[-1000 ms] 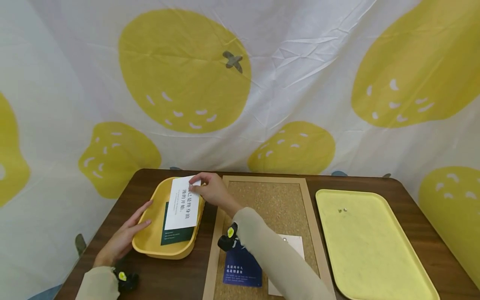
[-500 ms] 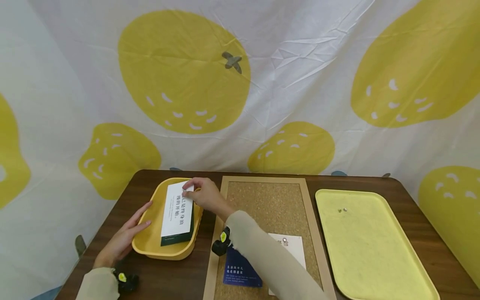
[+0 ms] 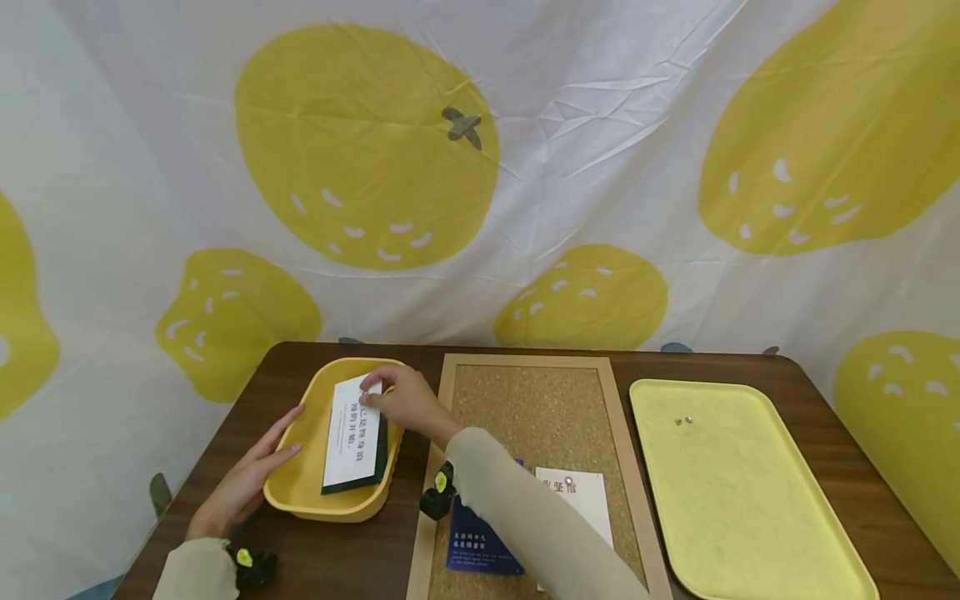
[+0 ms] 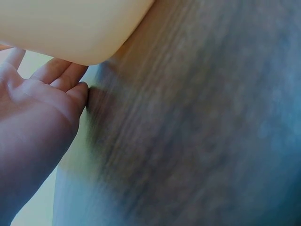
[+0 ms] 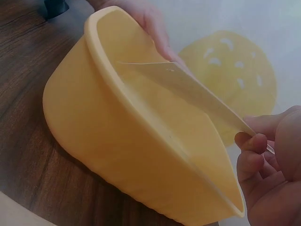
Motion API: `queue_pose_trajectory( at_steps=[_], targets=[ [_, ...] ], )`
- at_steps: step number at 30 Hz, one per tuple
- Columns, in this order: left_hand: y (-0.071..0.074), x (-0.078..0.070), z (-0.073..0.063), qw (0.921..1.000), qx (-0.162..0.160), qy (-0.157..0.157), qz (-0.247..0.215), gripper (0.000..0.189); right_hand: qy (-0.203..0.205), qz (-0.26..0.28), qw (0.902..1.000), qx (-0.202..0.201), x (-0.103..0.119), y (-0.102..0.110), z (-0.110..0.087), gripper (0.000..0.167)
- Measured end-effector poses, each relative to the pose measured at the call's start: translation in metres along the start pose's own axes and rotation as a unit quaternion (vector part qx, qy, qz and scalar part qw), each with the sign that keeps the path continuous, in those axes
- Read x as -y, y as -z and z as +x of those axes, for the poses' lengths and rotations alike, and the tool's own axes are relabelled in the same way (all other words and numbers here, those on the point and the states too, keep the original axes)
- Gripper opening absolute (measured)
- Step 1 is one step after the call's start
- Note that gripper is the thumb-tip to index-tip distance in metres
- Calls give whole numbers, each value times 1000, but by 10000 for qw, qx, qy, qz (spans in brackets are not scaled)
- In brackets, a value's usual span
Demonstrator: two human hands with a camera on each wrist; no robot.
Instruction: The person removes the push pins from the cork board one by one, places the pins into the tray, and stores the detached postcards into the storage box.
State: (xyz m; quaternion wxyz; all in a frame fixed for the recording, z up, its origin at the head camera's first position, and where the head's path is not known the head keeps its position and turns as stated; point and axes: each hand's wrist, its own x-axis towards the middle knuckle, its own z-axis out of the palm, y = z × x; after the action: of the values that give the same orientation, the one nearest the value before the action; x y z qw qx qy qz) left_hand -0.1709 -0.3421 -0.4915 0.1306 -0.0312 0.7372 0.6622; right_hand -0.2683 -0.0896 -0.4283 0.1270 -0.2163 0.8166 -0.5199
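My right hand (image 3: 408,403) pinches the top right edge of a white card (image 3: 348,450) with dark printed characters. The card slants down into a yellow plastic bin (image 3: 288,492), over a dark green card (image 3: 382,446) that shows only along its edges. In the right wrist view, thumb and fingers of the right hand (image 5: 270,160) grip the tilted card (image 5: 202,94) above the rim. My left hand (image 3: 240,487) holds the bin's left side, thumb over the rim and fingers along the outer wall. In the left wrist view, the left fingers (image 4: 56,73) are partly hidden behind the bin (image 4: 70,33).
A framed cork board (image 3: 525,408) lies right of the bin. On it are a blue card (image 3: 480,542), partly under my right sleeve, and a white card (image 3: 588,500) with a pin. Further right, a pale yellow tray (image 3: 742,492) holds two small pins (image 3: 684,421).
My right hand has moved left and down with the white card, which now covers most of the green card in the bin. The left hand has stayed on the bin.
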Motion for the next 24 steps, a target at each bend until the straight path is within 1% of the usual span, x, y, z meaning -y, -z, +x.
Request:
queue_pose_trajectory(
  at_steps=[3, 8, 15, 18, 24],
  targets=[
    [0, 0, 0, 10000, 20, 10, -43, 67, 13, 35, 10000, 58, -1, -1, 0, 10],
    [0, 1, 1, 10000, 3, 37, -68, 68, 71, -60, 9999, 82, -3, -3, 1, 11],
    [-1, 0, 1, 10000, -3, 57, -73, 68, -30, -62, 9998, 161, -7, -4, -1, 11],
    [-1, -1, 1, 9999, -6, 85, -73, 68, -13, -112, 9998, 165, -8, -4, -2, 11],
    [-1, -1, 1, 10000, -18, 40, 0, 67, -121, -145, 9996, 199, -9, -4, -2, 11]
  ],
)
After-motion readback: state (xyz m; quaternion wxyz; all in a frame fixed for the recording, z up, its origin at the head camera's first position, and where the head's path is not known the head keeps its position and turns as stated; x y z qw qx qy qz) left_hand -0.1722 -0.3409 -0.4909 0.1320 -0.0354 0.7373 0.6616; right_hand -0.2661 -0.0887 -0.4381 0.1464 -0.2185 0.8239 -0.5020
